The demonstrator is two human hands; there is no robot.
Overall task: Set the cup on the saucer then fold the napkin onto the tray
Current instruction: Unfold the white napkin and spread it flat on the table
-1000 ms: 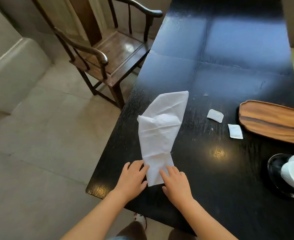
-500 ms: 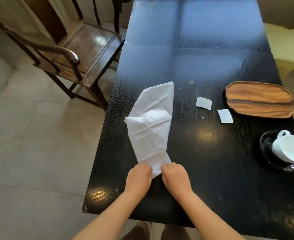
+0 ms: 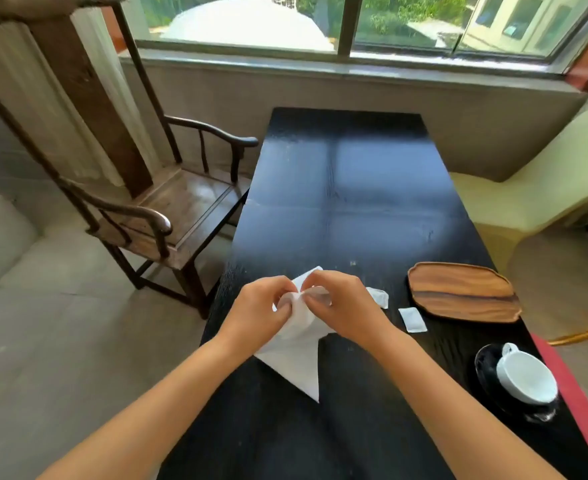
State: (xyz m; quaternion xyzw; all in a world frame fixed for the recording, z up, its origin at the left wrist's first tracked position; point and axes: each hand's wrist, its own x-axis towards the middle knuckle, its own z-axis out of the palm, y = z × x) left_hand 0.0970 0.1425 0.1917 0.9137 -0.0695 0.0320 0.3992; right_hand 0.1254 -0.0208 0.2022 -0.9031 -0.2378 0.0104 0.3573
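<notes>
A white napkin [image 3: 297, 358] is held above the black table [image 3: 354, 202], its lower part hanging in a point. My left hand [image 3: 256, 313] and my right hand [image 3: 344, 306] both pinch its upper edge, fingertips nearly touching. An oval wooden tray [image 3: 462, 292] lies to the right of my hands with nothing on it. At the near right, a white cup [image 3: 524, 375] lies tilted on a black saucer [image 3: 486, 367], close to the table's right edge.
Two small white packets [image 3: 412, 319] [image 3: 379, 296] lie between the napkin and the tray. A wooden armchair [image 3: 167, 216] stands left of the table. A pale yellow chair [image 3: 528, 188] sits to the right. A window runs along the far wall.
Both hands have taken the napkin's near end off the table and carried it up and forward, so the cloth now hangs from them. The view has tilted upward.
</notes>
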